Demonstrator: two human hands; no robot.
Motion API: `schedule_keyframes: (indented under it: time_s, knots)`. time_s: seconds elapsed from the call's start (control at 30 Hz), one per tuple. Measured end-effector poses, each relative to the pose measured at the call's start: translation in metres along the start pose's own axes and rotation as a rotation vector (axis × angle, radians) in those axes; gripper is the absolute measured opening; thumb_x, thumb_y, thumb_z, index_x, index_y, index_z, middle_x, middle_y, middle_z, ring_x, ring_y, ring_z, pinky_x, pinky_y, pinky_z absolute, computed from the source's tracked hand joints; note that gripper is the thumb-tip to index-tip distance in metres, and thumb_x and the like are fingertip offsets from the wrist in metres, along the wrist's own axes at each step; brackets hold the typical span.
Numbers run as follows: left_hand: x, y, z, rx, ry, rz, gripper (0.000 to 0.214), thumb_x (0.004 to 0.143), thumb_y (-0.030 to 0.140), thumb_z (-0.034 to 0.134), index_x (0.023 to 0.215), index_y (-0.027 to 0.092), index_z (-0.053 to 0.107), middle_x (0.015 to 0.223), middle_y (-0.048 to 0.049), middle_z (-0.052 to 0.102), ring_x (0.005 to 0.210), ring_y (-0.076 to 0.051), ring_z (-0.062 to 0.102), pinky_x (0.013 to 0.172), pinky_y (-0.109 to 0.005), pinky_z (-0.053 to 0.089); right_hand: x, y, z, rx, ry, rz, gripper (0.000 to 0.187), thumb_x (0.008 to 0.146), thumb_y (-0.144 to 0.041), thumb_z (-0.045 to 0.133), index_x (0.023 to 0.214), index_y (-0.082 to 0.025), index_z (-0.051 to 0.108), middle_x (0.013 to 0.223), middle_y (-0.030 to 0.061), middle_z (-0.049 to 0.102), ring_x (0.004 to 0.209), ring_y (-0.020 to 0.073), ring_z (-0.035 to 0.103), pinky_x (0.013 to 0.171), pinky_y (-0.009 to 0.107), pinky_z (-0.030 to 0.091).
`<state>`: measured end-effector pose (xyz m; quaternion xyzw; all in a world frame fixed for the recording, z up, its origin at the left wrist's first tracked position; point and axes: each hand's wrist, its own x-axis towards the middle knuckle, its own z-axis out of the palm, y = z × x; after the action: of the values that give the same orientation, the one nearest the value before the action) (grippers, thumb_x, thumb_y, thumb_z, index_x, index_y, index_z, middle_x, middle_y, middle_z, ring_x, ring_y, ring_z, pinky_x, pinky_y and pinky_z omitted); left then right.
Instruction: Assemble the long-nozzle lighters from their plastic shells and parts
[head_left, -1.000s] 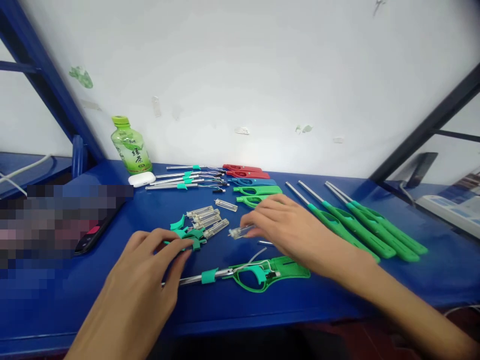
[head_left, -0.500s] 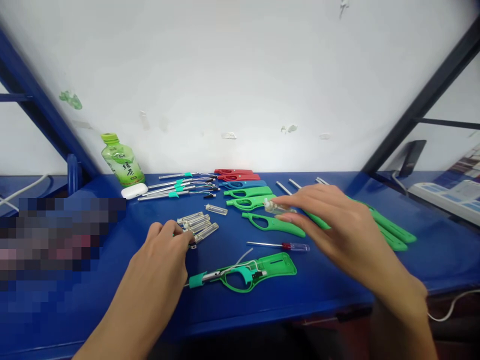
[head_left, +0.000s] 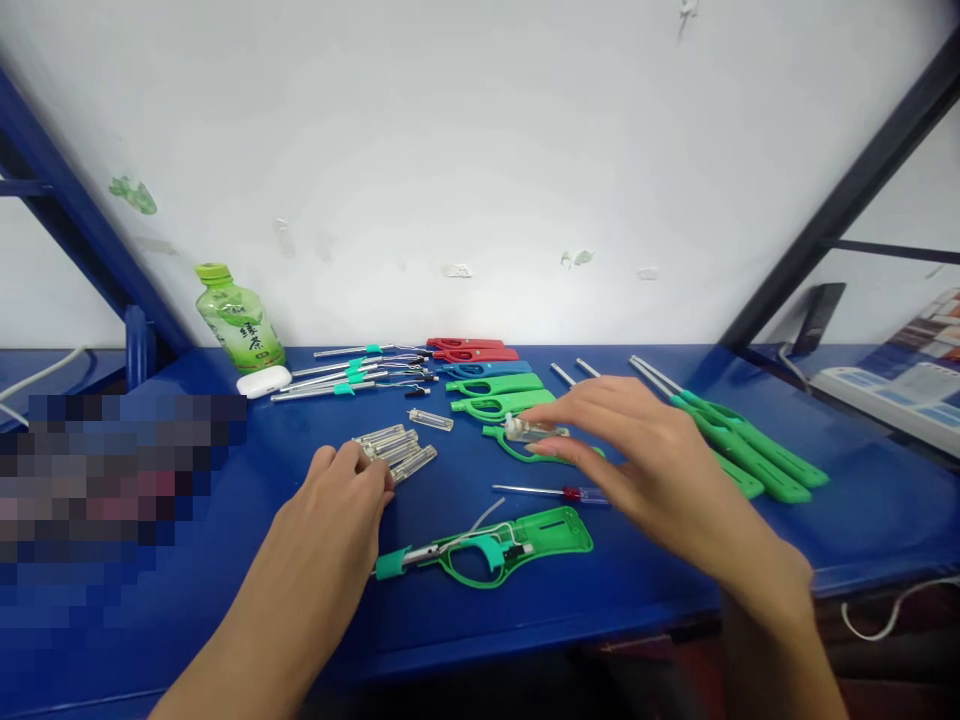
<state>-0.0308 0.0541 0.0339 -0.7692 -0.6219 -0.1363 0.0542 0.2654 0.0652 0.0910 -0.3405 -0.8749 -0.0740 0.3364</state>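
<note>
Between the thumb and fingers of my right hand point(head_left: 637, 440) is a clear lighter fuel tank point(head_left: 529, 431) with a white valve end, held above the green handle halves. My left hand point(head_left: 337, 510) rests on the table with its fingers curled in at the near left side of a pile of clear fuel tanks point(head_left: 394, 448). Its fingertips are partly hidden, so what they grip cannot be made out. In front of both hands lies an open green lighter shell point(head_left: 555, 532) fitted with a metal tube, wires and a teal trigger point(head_left: 491, 548).
A screwdriver point(head_left: 536, 491) lies beyond the shell. One loose fuel tank point(head_left: 431, 420), several metal lighter tubes point(head_left: 326, 388), and red handle shells point(head_left: 480, 355) lie farther back. Long green lighters point(head_left: 757, 455) lie at right. A green tea bottle point(head_left: 240, 320) and white case point(head_left: 264, 382) stand back left.
My right hand has moved left and slightly down with the fuel tank, uncovering more of the green lighters at right. My left hand has stayed by the pile, shifting only slightly.
</note>
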Motion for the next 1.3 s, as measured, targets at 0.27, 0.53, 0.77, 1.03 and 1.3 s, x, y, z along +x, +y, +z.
schedule_keyframes:
  time_s: [0.27, 0.53, 0.77, 1.03, 1.3]
  knots:
    - [0.001, 0.007, -0.003, -0.09, 0.075, -0.019, 0.032, 0.1, 0.027, 0.043, 0.085, 0.022, 0.072, 0.089, -0.0126, 0.073, 0.087, -0.031, 0.065, 0.065, -0.037, 0.044, 0.004, -0.007, 0.016, 0.092, -0.081, 0.019, 0.013, 0.112, -0.032, 0.066, 0.121, -0.024, 0.072, 0.116, 0.0013, 0.081, 0.108, 0.021, 0.073, 0.1, 0.037, 0.051]
    - [0.005, 0.015, -0.015, -0.424, 0.146, -0.053, 0.026, 0.097, 0.04, 0.057, 0.096, 0.027, 0.079, 0.065, 0.0013, 0.068, 0.054, -0.019, 0.058, 0.058, -0.031, 0.043, 0.004, -0.011, 0.022, 0.133, -0.168, 0.065, 0.012, 0.111, -0.033, 0.067, 0.12, -0.025, 0.07, 0.115, 0.0029, 0.079, 0.106, 0.0234, 0.073, 0.095, 0.039, 0.053]
    - [0.004, 0.033, -0.025, -0.853, 0.219, -0.166, 0.034, 0.096, 0.057, 0.069, 0.104, 0.027, 0.082, 0.094, -0.0022, 0.083, 0.083, -0.02, 0.077, 0.071, -0.029, 0.059, 0.005, -0.016, 0.029, 0.165, -0.187, 0.053, 0.014, 0.111, -0.03, 0.068, 0.124, -0.025, 0.069, 0.11, 0.0008, 0.078, 0.1, 0.0224, 0.07, 0.091, 0.04, 0.052]
    - [0.002, 0.037, -0.035, -1.159, 0.167, -0.272, 0.04, 0.088, 0.064, 0.08, 0.094, 0.025, 0.082, 0.087, -0.0027, 0.078, 0.076, -0.016, 0.069, 0.065, -0.024, 0.055, 0.007, -0.02, 0.033, 0.184, -0.008, -0.025, 0.014, 0.109, -0.028, 0.07, 0.122, -0.023, 0.075, 0.106, 0.0012, 0.08, 0.096, 0.02, 0.07, 0.088, 0.036, 0.052]
    - [0.0, 0.042, -0.033, -1.296, 0.063, -0.339, 0.047, 0.079, 0.069, 0.086, 0.087, 0.023, 0.08, 0.084, -0.003, 0.074, 0.078, -0.015, 0.064, 0.068, -0.023, 0.055, 0.007, -0.024, 0.037, 0.18, 0.051, -0.019, 0.011, 0.109, -0.028, 0.071, 0.118, -0.024, 0.075, 0.106, 0.0012, 0.082, 0.096, 0.02, 0.073, 0.089, 0.037, 0.052]
